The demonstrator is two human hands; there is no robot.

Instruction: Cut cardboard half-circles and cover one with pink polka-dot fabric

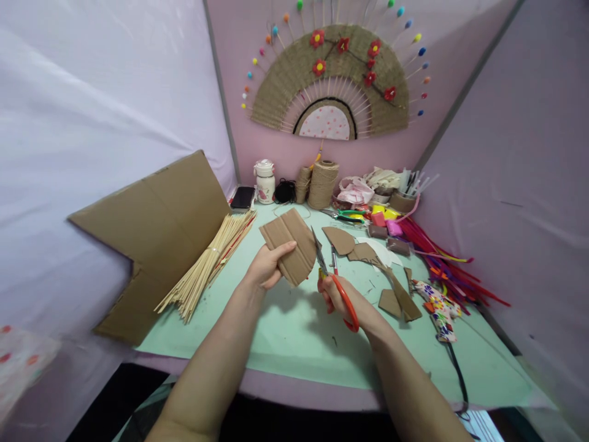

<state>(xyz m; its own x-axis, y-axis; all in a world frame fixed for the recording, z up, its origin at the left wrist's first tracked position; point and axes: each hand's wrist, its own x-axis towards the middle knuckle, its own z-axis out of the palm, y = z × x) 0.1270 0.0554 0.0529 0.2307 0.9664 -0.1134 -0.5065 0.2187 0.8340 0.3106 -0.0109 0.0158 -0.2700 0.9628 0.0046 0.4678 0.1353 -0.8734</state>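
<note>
Brown corrugated cardboard piece with one curved edge (294, 248), pinched in the left hand (267, 265) above the pale green table (285, 362); likely light, stiff, crease-prone, best gripped flat near its straight side. Right hand (338, 294) closed around red-handled metal scissors (347, 307), blades parted beside the curve.

Orange-red is seen on the scissor handles (348, 305), and pale green on the bench (285, 344); the glue gun (440, 310) is patterned with multicoloured flowers on white.

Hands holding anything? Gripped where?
Left hand: cardboard, by its near left edge, thumb on top. Right hand: scissors, by the orange handles.
</note>
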